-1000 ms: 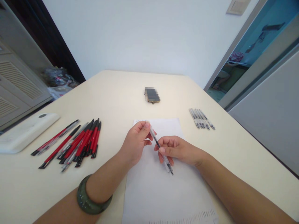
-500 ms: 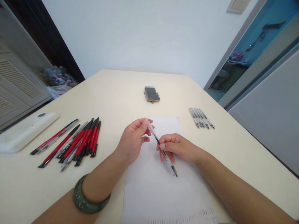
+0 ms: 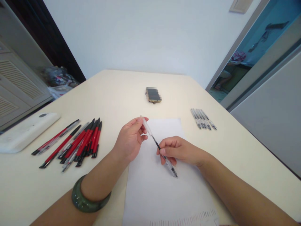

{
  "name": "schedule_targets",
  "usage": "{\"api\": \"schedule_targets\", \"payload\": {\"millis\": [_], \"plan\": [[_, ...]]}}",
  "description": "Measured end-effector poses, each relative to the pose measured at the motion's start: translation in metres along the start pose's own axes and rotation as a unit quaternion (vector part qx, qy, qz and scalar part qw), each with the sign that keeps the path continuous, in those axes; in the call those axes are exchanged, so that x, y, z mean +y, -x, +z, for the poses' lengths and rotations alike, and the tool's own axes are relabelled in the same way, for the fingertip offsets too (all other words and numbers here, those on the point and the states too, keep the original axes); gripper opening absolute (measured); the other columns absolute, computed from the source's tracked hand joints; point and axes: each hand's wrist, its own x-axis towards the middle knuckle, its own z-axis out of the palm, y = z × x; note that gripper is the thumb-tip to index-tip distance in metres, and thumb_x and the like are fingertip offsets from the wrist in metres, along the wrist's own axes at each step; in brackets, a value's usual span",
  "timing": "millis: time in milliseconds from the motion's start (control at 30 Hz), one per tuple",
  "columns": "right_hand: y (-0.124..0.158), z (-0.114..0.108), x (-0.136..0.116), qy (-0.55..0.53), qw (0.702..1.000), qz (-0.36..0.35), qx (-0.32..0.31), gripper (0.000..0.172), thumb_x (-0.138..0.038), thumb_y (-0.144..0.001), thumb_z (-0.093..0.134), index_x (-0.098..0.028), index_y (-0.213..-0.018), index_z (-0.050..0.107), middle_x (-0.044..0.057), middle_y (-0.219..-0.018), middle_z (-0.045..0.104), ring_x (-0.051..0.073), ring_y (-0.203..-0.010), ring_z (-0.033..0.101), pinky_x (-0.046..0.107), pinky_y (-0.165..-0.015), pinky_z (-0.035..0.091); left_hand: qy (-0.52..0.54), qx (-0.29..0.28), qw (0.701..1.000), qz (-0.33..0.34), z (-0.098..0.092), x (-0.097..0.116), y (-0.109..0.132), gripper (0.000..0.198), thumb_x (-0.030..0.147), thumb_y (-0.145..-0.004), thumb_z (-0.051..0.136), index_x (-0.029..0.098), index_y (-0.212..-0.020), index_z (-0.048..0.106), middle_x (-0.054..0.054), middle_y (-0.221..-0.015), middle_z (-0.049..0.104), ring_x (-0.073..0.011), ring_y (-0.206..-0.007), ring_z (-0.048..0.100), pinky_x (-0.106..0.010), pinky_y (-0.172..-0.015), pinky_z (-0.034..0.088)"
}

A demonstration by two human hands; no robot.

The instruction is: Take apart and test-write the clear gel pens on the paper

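Note:
My left hand pinches the upper end of a thin ink refill between thumb and fingertips. My right hand grips a clear pen barrel, from which the refill sticks out. Both hands hover over a white sheet of paper at the table's near middle. A green bangle circles my left wrist.
A pile of several red-and-black pens lies left of the paper. A row of clear pen parts sits at the right. A pixelated phone lies farther back, and a white tray-like case sits at the left edge of the cream table.
My left hand has moved up and to the left, drawing the refill farther out of the barrel; the right hand has stayed almost in place.

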Motion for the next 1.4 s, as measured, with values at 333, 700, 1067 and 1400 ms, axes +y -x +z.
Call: {"api": "schedule_targets", "payload": {"millis": [333,700,1067,1400], "plan": [[0.000,0.000,0.000,0.003,1.000,0.005,0.006,0.023,-0.037,-0.073,0.053,-0.013,-0.074,0.052,0.001,-0.064,0.059,0.003,-0.039,0.038,0.017,-0.038,0.030,-0.268,0.046,0.962,0.009,-0.014,0.017,-0.010,0.026,0.039,-0.068,0.056,0.015,-0.062,0.054,0.004,-0.050,0.041,-0.0046,-0.041,0.031,-0.018,-0.039,0.021],[0.001,-0.002,0.000,-0.005,1.000,0.003,0.012,0.024,-0.037,-0.073,0.053,-0.013,-0.074,0.052,0.002,-0.064,0.060,0.003,-0.039,0.038,0.017,-0.038,0.031,-0.650,0.076,0.755,0.040,-0.039,0.003,-0.026,0.021,0.039,-0.054,0.064,0.021,-0.049,0.056,-0.001,-0.049,0.053,-0.0154,-0.048,0.043,-0.025,-0.048,0.023],[0.000,-0.002,0.001,-0.009,1.000,0.005,0.014,0.024,-0.037,-0.072,0.054,-0.013,-0.073,0.052,0.001,-0.063,0.060,0.003,-0.038,0.038,0.017,-0.038,0.031,-0.683,0.081,0.723,0.064,-0.037,0.004,-0.020,0.017,0.037,-0.055,0.063,0.021,-0.056,0.055,0.000,-0.053,0.053,-0.0149,-0.050,0.044,-0.025,-0.049,0.025],[-0.002,-0.003,0.002,-0.024,0.999,-0.024,0.030,0.019,-0.032,-0.077,0.048,-0.013,-0.075,0.051,0.004,-0.067,0.062,0.006,-0.042,0.047,0.019,-0.041,0.036,-0.418,-0.053,0.907,-0.019,0.006,0.001,0.013,0.021,0.034,-0.071,0.051,0.018,-0.059,0.060,0.003,-0.042,0.042,-0.0096,-0.042,0.035,-0.022,-0.044,0.026]]}}
